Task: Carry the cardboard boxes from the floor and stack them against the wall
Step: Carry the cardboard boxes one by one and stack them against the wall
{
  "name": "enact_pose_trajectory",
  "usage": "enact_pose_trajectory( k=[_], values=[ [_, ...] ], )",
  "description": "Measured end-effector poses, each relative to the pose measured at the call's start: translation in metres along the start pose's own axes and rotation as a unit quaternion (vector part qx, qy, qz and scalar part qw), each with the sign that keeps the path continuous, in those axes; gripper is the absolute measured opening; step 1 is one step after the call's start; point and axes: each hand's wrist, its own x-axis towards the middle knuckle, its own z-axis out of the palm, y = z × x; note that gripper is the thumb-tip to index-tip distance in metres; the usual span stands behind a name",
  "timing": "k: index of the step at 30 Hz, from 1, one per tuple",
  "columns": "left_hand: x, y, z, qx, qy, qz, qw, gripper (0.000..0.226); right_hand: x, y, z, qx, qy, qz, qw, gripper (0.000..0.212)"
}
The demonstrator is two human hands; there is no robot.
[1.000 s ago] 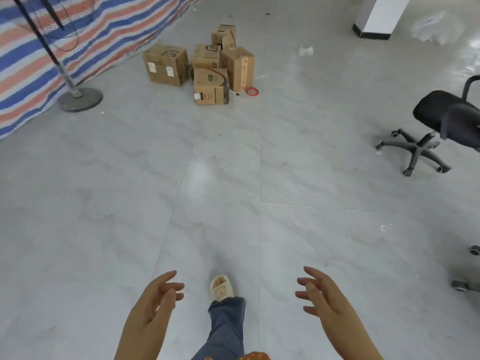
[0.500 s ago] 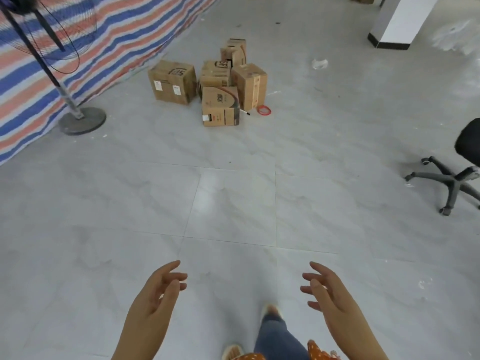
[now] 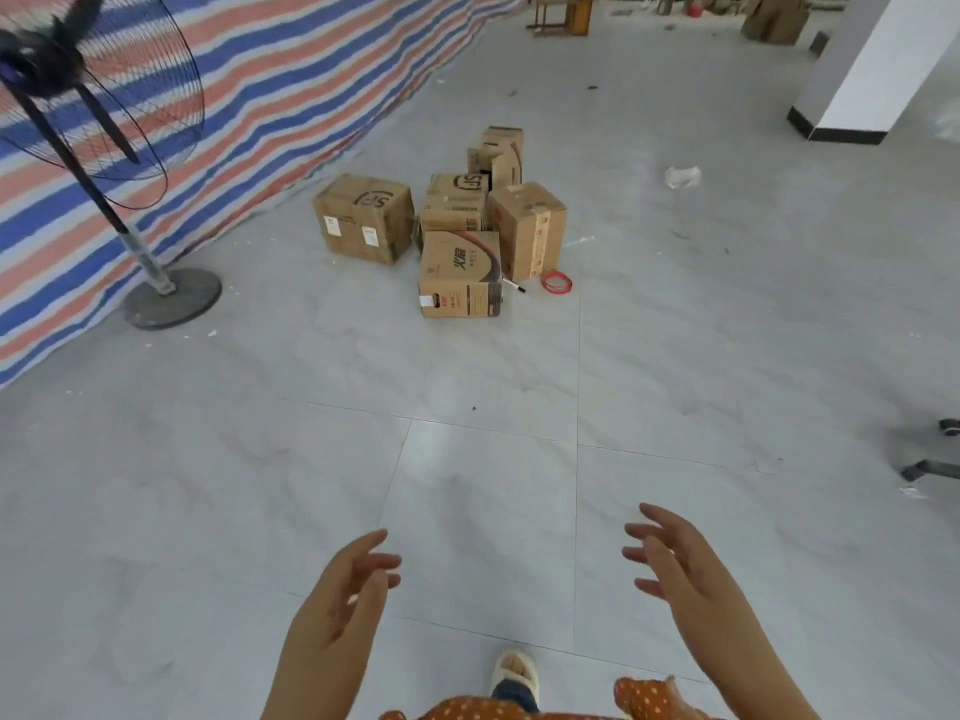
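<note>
Several cardboard boxes sit in a cluster on the grey tiled floor ahead. The nearest box (image 3: 460, 272) lies in front, a wide box (image 3: 363, 216) stands to its left, a tall box (image 3: 527, 227) to its right, and two more boxes (image 3: 456, 200) (image 3: 497, 153) behind. My left hand (image 3: 345, 595) and my right hand (image 3: 675, 558) are held out low in front of me, palms facing each other, fingers apart, holding nothing. Both hands are well short of the boxes.
A standing fan (image 3: 98, 122) with a round base (image 3: 174, 298) stands at the left by a striped tarpaulin wall (image 3: 291, 80). A red ring (image 3: 557, 281) and a marker lie beside the boxes. A white pillar (image 3: 862, 70) rises at the right. Chair wheels (image 3: 930, 459) show at the right edge.
The view has moved forward, so the boxes look nearer and larger. The office chair has slid almost out of frame to the right. Both hands stay open and held out.
</note>
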Motion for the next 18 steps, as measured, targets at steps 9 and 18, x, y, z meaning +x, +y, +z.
enact_pose_trajectory(
  k=[9, 18],
  values=[
    [0.144, 0.027, 0.038, 0.019, 0.012, -0.052, 0.998, 0.031, 0.146, -0.024, 0.016, -0.013, -0.057, 0.039, 0.998, 0.026],
    [0.361, 0.073, 0.059, -0.004, 0.018, -0.05, 0.999, 0.025, 0.337, -0.076, 0.059, -0.002, 0.002, 0.038, 0.999, 0.025]
  ],
)
